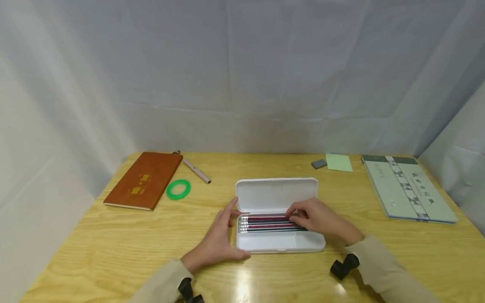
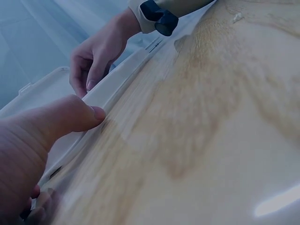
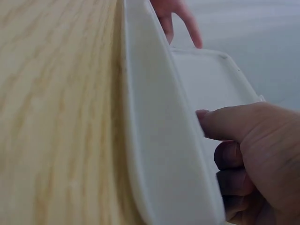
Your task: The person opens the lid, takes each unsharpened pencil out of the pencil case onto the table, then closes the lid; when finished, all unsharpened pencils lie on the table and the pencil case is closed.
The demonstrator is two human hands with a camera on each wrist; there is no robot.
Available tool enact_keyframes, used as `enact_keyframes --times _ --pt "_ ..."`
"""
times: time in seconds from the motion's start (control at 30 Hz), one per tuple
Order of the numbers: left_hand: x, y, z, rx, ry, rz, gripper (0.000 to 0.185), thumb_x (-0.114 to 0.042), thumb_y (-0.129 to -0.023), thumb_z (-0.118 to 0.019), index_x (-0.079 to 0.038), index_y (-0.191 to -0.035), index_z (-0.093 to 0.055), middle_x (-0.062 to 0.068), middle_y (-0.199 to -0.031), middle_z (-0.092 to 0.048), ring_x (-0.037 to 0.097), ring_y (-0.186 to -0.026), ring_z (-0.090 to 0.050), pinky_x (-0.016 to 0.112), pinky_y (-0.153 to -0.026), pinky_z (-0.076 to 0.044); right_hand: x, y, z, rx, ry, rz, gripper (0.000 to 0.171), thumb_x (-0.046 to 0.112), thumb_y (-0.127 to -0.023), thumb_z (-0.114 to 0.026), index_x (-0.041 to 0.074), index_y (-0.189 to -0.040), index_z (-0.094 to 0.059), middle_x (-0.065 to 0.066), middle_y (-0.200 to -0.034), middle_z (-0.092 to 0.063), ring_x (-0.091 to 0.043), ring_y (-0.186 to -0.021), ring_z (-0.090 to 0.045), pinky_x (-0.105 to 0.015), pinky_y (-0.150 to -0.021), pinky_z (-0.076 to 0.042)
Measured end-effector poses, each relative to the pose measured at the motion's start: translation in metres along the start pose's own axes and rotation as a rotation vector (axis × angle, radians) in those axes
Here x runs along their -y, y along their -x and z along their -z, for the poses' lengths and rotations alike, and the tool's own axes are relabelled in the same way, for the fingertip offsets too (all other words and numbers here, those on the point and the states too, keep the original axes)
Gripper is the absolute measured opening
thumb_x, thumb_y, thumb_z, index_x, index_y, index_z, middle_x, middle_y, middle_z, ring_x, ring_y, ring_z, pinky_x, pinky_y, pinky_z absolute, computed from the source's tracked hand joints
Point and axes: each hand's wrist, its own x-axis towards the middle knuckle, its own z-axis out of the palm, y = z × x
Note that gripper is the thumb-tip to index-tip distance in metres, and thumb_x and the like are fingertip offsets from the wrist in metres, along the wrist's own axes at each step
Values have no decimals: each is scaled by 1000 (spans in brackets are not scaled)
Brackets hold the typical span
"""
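Observation:
An opened white pencil case (image 1: 265, 242) lies on the table, its lid (image 1: 276, 194) tipped back. Several red and dark striped pencils (image 1: 261, 224) lie side by side in its rear compartment, silvery ends to the left. Around the case's left end my left hand (image 1: 217, 242) grips, thumb (image 2: 79, 115) at the front edge and fingers towards the hinge side. My right hand (image 1: 316, 216) reaches into the case from the right, fingers curled, pinching at a pencil with thumb (image 3: 225, 123) and index finger. The right fingertips are partly hidden by the case's divider in the right wrist view.
At the left are a brown notebook (image 1: 145, 181), a pale pen (image 1: 196, 171) and a green tape ring (image 1: 178, 190). A grey eraser (image 1: 319, 164), light green sticky notes (image 1: 339, 162) and a pale green book (image 1: 411, 189) lie at the right. A white curtain (image 1: 242, 84) hangs behind.

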Motion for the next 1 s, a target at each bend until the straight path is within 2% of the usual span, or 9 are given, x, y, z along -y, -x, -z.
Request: enact_keyframes --times 0.27,0.7,0.9,1.0 --pt "0 -1 -1 12 3 1 138 -28 -47 -94 -22 -156 -9 -2 -129 -51 11 -99 -43 28 -87 -44 8 -1 -2 8 95 -41 4 17 -87 -70 14 -85 -72 13 -56 -49 4 -51 -36 -17 -50 -34" --pt "-1 -1 1 20 14 0 137 -28 -48 -94 -22 -156 -9 -2 -131 -50 11 -101 -43 29 -88 -43 6 -2 -4 1 28 -13 6 15 -88 -69 15 -83 -66 12 -59 -49 4 -52 -37 -17 -49 -34" --pt "0 -1 1 9 13 -3 137 -29 -48 -94 -23 -156 -9 -1 -130 -50 11 -101 -43 30 -88 -44 14 3 2 -43 116 -3 4 16 -91 -65 13 -88 -66 12 -62 -51 3 -54 -37 -18 -50 -36" --pt "0 -1 -1 4 18 -8 138 -28 -47 -94 -22 -156 -9 -1 -130 -51 11 -100 -44 30 -88 -45 15 15 9 -84 180 -39 5 17 -91 -65 13 -88 -67 13 -59 -47 3 -52 -34 -18 -50 -35"
